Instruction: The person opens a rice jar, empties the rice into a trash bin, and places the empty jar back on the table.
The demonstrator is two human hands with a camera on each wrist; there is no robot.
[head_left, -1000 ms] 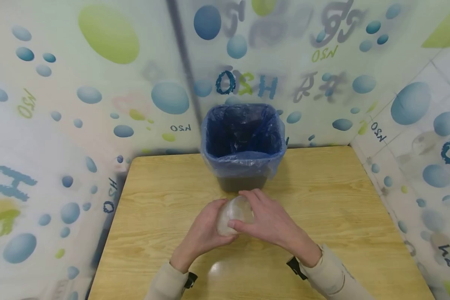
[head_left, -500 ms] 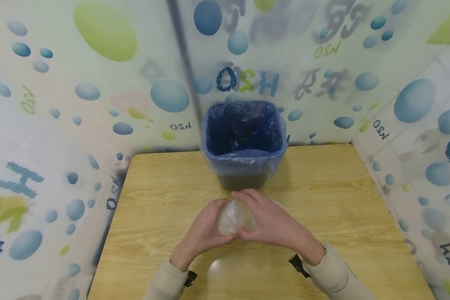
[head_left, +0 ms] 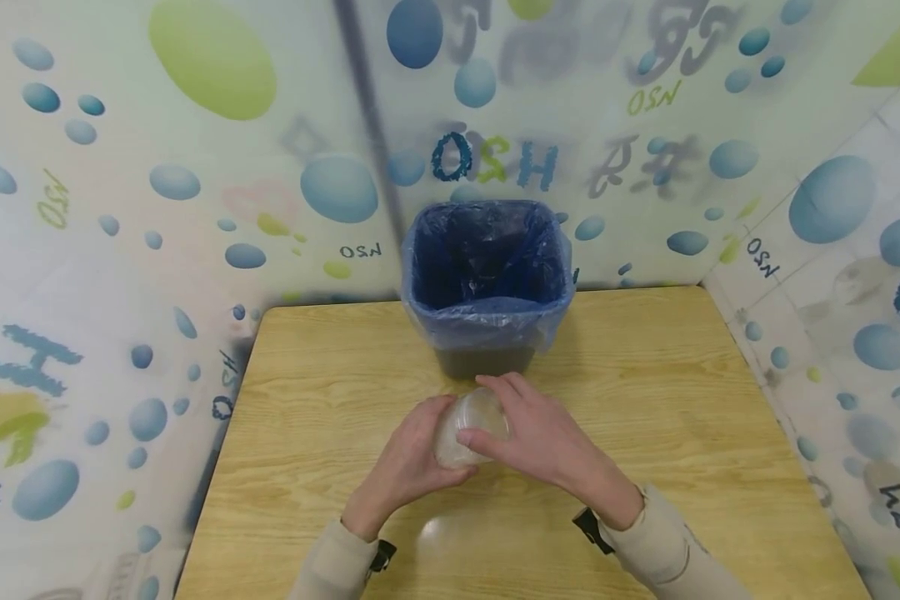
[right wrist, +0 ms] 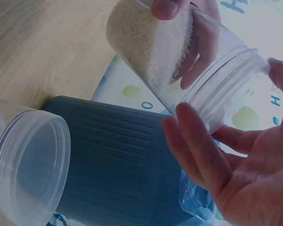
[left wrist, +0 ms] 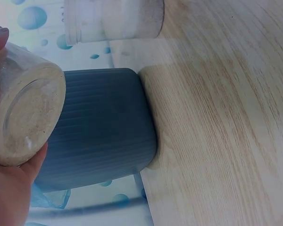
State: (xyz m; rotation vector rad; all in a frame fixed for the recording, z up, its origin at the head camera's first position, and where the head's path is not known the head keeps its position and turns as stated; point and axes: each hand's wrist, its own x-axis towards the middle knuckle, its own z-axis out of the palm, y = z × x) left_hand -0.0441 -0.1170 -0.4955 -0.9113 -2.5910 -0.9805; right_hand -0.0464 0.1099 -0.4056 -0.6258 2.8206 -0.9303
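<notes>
My left hand (head_left: 408,454) grips a clear jar (right wrist: 144,44), tilted over the table, with white rice-like grains (right wrist: 167,52) in its lower part. The jar's bottom (left wrist: 30,117) faces the left wrist camera. At the other end, my right hand (head_left: 543,437) holds the clear ridged lid (right wrist: 226,87), thumb on one side and fingers on the other. A second clear jar (right wrist: 30,165) with a translucent lid stands upright on the table near my right hand; in the head view that hand hides it.
A dark bin (head_left: 486,362) with a blue plastic liner (head_left: 487,325) stands at the back of the wooden table (head_left: 330,375), just beyond my hands. Walls (head_left: 270,167) printed with blue and green spots enclose the table at the back and both sides.
My right hand's thumb and fingers shift around the lid, first to the right, then back left over it. My left hand stays almost still around the jar. The head view shifts slightly.
</notes>
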